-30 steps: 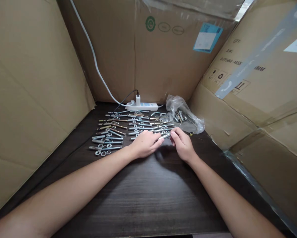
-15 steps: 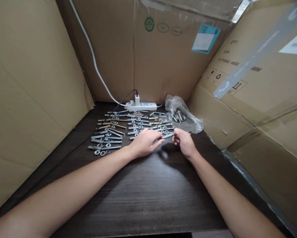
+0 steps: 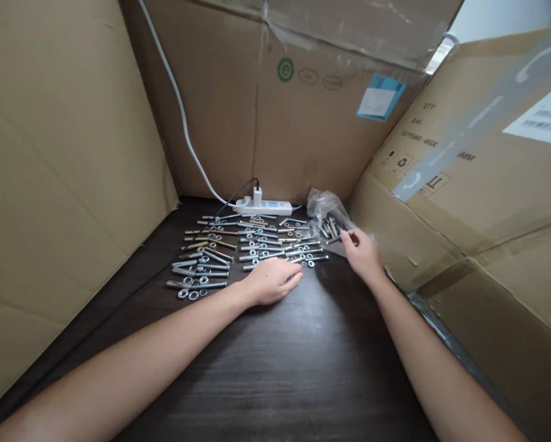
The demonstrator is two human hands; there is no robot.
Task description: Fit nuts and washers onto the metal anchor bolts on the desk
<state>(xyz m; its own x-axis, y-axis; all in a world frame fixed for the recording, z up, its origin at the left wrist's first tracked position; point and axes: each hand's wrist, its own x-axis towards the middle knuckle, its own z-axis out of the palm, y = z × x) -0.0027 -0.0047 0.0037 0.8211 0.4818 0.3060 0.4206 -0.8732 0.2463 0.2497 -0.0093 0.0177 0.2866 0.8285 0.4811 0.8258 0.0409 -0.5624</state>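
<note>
My left hand rests low over the dark table, fingers curled in toward the thumb; whatever lies inside them is hidden. Beside its fingertips are small nuts and washers and the end of a long bolt. My right hand is at the front of a clear plastic bag. Its thumb and forefinger pinch one end of a metal bolt. More loose bolts lie in the bag's opening. Rows of bolt sleeves, rods, nuts and washers spread to the left.
A white power strip with a plug and cables stands behind the rows. One black cable crosses the table at left. Cardboard walls enclose the left, back and right sides.
My right hand has moved right and away from my left hand, to the bag, and now pinches a bolt there. The bolt between both hands earlier is no longer held there. The view has tilted slightly up.
</note>
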